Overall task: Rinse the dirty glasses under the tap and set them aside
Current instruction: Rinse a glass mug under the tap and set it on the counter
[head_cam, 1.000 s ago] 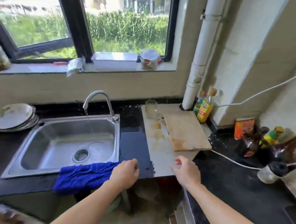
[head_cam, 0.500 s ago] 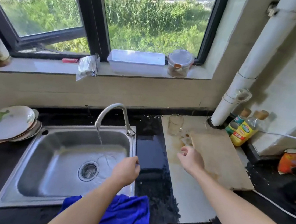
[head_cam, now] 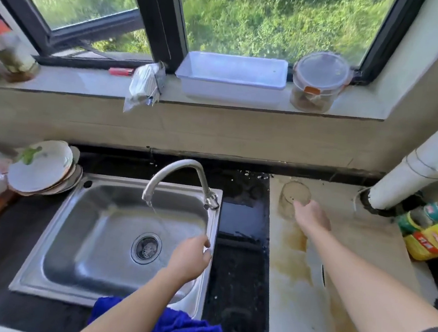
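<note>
A dirty clear glass (head_cam: 291, 197) stands upright on the pale counter slab (head_cam: 288, 294), right of the steel sink (head_cam: 75, 232). My right hand (head_cam: 312, 217) reaches out to it, and its fingertips touch the glass's near right side without closing round it. My left hand (head_cam: 190, 257) hovers over the sink's right rim, loosely curled and holding nothing. The curved tap (head_cam: 178, 178) runs a thin stream of water into the basin.
A blue cloth (head_cam: 181, 329) hangs over the sink's front edge. Stacked plates (head_cam: 42, 167) sit left of the sink. Bottles (head_cam: 432, 234) and a white pipe (head_cam: 422, 173) stand at the right. A white tub (head_cam: 232, 78) and a lidded jar (head_cam: 320, 81) are on the sill.
I have come closer to the counter. My right hand has moved forward from the board's edge to the glass. My left hand has left the blue cloth and moved over the sink rim.
</note>
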A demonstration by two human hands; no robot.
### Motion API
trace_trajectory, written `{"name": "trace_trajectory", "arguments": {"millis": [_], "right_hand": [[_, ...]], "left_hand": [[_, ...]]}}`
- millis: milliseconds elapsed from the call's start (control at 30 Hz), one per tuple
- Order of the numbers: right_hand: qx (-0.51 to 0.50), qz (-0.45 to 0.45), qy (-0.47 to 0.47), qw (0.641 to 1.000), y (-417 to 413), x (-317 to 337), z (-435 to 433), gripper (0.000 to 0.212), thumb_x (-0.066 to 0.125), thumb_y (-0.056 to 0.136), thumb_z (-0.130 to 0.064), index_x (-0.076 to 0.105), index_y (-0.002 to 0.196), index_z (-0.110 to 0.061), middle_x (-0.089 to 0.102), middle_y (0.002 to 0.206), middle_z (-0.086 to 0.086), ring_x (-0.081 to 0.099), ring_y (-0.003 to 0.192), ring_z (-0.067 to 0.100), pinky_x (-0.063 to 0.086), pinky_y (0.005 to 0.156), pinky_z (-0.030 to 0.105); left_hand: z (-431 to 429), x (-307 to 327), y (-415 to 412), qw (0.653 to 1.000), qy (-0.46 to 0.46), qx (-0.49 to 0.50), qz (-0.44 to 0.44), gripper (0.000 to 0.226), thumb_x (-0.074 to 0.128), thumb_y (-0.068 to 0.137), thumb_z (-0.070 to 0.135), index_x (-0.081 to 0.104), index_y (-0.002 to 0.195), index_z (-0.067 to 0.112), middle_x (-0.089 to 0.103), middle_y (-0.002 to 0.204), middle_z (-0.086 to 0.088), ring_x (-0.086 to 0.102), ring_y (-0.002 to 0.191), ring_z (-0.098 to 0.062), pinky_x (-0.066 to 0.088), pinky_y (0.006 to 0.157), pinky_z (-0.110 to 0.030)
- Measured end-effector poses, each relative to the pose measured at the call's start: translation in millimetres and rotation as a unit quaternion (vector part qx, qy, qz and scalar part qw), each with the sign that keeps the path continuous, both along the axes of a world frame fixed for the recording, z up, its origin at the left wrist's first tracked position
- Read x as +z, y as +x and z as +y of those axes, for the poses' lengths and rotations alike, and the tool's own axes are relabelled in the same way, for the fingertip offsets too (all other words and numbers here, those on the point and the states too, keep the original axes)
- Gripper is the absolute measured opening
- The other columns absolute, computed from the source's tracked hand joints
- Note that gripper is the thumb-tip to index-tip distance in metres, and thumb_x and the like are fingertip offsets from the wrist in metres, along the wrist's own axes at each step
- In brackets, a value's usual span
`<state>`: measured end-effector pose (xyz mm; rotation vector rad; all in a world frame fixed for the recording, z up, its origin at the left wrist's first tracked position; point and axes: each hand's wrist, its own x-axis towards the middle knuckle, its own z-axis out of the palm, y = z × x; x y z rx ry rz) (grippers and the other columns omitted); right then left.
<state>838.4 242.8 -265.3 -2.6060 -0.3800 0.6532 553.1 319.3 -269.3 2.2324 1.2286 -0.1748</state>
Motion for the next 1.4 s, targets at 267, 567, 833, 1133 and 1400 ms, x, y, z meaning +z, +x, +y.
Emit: {"name": "trace_trajectory", "arguments": {"millis": [267,567,833,1133,1400], "right_hand": [[0.07,0.005,0.051,0.996,-26.3,14.0,24.8,0.032,0.038,0.097,-0.032,0.059,0.087,-0.01,0.067,0.086,0.009,0.058,0.069,0.021,0.044,0.058,0.027],[0.176,0.187,0.096,0.961,-172.6,20.4,71.4,0.035,0.042,0.094,-0.026,0.066,0.084,-0.003,0.066,0.055,0.003,0.06,0.055,0.017,0.047,0.062,0.032],[0.083,0.315,0.083,0.942,-262.7,13.8,116.1,0.025,0.036,0.099,-0.019,0.054,0.089,-0.005,0.061,0.059,0.012,0.05,0.054,0.024,0.039,0.048,0.027],[0.02,0.413,0.069,0.908,-276.5,23.2,119.4,0.019,0.043,0.096,-0.019,0.057,0.095,-0.007,0.071,0.07,0.013,0.065,0.052,0.019,0.048,0.05,0.023],[0.131,0.329,0.089,0.931,-257.1,30.4,143.4,0.022,0.059,0.092,-0.004,0.062,0.114,-0.004,0.067,0.09,0.012,0.07,0.069,0.024,0.049,0.046,0.022]], "left_hand": [[14.8,-14.3,-6.6,0.997,-0.041,0.065,0.001,0.02,0.05,0.092,0.029,0.061,0.104,0.017,0.069,0.092,-0.006,0.062,0.089,-0.026,0.048,0.074,-0.033],[47.4,-25.6,-79.0,0.969,-0.135,0.201,-0.059,0.007,0.053,0.089,0.02,0.059,0.086,0.018,0.061,0.076,-0.003,0.059,0.07,-0.024,0.047,0.063,-0.029],[89.6,-32.3,-139.1,0.843,-0.323,0.37,-0.221,0.022,0.045,0.095,0.028,0.059,0.102,0.012,0.058,0.087,-0.007,0.052,0.07,-0.021,0.042,0.055,-0.027],[102.4,-39.2,-136.9,0.597,-0.485,0.462,-0.441,0.02,0.05,0.098,0.027,0.056,0.112,0.013,0.06,0.094,-0.012,0.058,0.078,-0.026,0.052,0.063,-0.035],[113.3,-27.6,-140.3,0.621,-0.538,0.439,-0.364,0.041,0.04,0.099,0.046,0.064,0.097,0.013,0.063,0.085,-0.01,0.054,0.065,-0.023,0.048,0.058,-0.031]]}}
